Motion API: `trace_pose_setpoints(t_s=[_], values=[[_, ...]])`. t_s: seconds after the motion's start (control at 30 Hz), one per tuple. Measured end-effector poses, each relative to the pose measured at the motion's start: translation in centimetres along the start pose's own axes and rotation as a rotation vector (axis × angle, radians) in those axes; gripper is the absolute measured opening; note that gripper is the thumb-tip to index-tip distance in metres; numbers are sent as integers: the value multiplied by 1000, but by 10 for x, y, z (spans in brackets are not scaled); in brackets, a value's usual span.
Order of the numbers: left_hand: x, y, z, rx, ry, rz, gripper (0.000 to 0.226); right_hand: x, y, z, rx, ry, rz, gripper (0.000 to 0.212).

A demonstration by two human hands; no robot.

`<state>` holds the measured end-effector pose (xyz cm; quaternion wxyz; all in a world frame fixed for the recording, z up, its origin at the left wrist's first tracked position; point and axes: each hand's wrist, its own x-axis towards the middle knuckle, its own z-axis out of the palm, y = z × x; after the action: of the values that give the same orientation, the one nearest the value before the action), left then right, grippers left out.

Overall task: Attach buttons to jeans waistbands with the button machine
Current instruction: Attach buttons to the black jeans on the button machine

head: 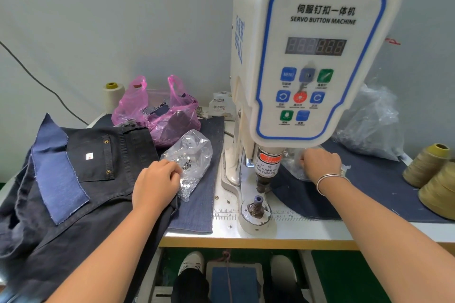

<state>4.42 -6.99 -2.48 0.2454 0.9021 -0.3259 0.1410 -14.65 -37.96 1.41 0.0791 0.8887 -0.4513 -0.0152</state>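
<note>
Both hands dip into bags beside the button machine.
Left hand pinches the button bag; right hand grips clear plastic beside the press, risking snagging.

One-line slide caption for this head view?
At the servo button machine, the left hand reaches into a clear bag of buttons while the right hand grips another clear bag.

Dark jeans, pink bag, blue-trimmed white machine.

Even, bright, diffuse lighting; soft shadows.
Wide-angle distortion bends the frame edges; the button machine panel stays sharp.
</note>
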Motion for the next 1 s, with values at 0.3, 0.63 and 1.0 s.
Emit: trace_pose_setpoints(t_s=[0.3, 0.63, 1.0], values=[[-3, 1, -2, -23, 131, 143, 20, -10, 6, 1, 134, 160, -8, 23], [-53, 117, -18, -772, -290, 166, 24, -85, 3, -20, 956, 247, -54, 11], [-65, 136, -12, -1092, -448, -216, 12, -152, -41, -15, 1274, 125, -304, 8]])
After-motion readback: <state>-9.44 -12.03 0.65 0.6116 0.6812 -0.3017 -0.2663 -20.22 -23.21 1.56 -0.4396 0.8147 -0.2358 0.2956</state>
